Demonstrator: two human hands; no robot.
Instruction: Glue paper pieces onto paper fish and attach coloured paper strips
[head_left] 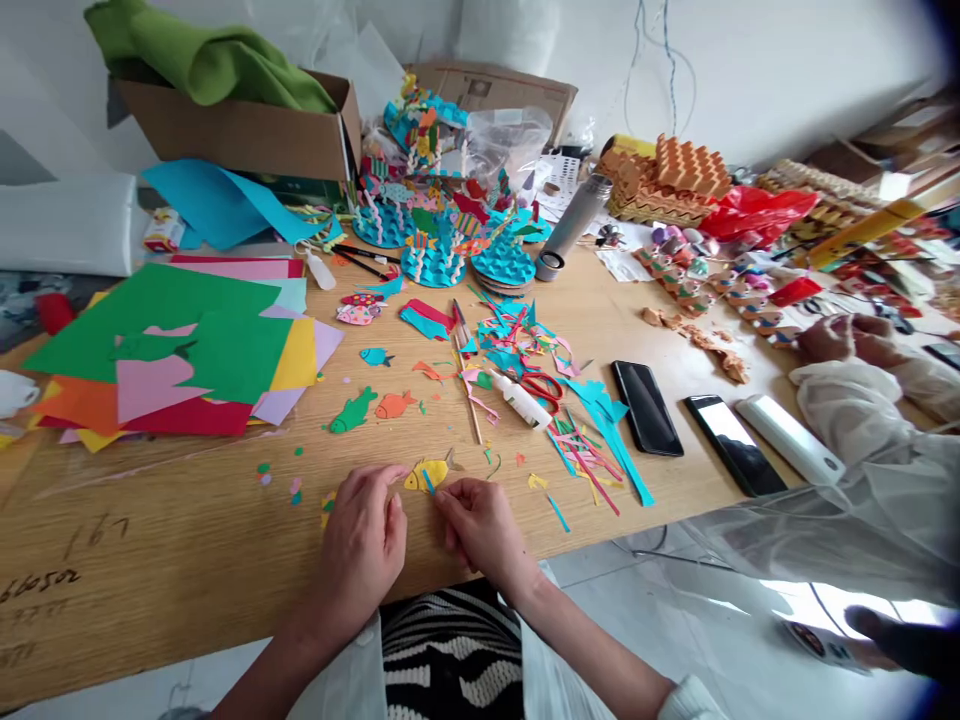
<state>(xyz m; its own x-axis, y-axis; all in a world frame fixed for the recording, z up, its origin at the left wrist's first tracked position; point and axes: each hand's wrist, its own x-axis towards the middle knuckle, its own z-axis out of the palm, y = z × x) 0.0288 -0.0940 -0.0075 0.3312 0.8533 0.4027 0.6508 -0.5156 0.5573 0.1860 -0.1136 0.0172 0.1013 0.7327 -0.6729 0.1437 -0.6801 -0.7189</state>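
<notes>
A yellow paper fish (426, 475) lies flat on the table between my hands, a thin blue paper strip (428, 482) across its body. My right hand (484, 530) pinches the strip's near end between thumb and index finger. To the left of the fish, my left hand (365, 520) rests on the table with its thumb apart from its loosely bent fingers; I see nothing in it. A yellow and green scrap (328, 508) shows partly beside its wrist side. Beyond the hands lie a green paper fish (351, 410), an orange paper fish (394, 404) and a small blue paper fish (376, 356).
Coloured paper sheets (225, 350) are piled left. A glue bottle (520, 400), red-handled scissors (544, 390) and paper strips lie ahead right, near a black phone (647, 408). Blue egg-tray pieces (433, 262) and a thermos (577, 225) stand behind. Another person's hands (847, 338) are at right.
</notes>
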